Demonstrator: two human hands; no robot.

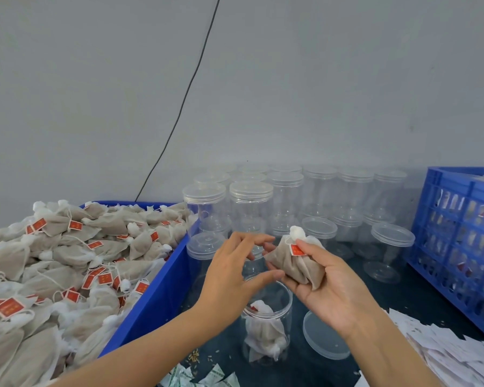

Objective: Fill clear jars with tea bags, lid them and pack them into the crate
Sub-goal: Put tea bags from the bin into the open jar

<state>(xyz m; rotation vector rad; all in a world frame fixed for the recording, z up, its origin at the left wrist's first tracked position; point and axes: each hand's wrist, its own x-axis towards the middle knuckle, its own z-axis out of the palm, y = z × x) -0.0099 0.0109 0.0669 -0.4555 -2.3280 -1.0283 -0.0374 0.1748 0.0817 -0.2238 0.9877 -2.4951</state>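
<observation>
Dark table (pixel 419 297): clear jars (pixel 250 208), loose lid (pixel 326 335), blue crate (pixel 458 236).

A small packing workshop: a blue bin (pixel 162 289) heaped with tea bags (pixel 76 263), ranks of lidded clear jars (pixel 285 196), and a blue slotted crate (pixel 458 233) against a bare wall (pixel 291 79).

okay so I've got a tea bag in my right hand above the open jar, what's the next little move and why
Probably lower the tea bag from your right hand into the open jar below. The jar holds only a few bags near the bottom, its lid lies beside it, and your left hand hovers open over the mouth, free to guide it in.
</observation>
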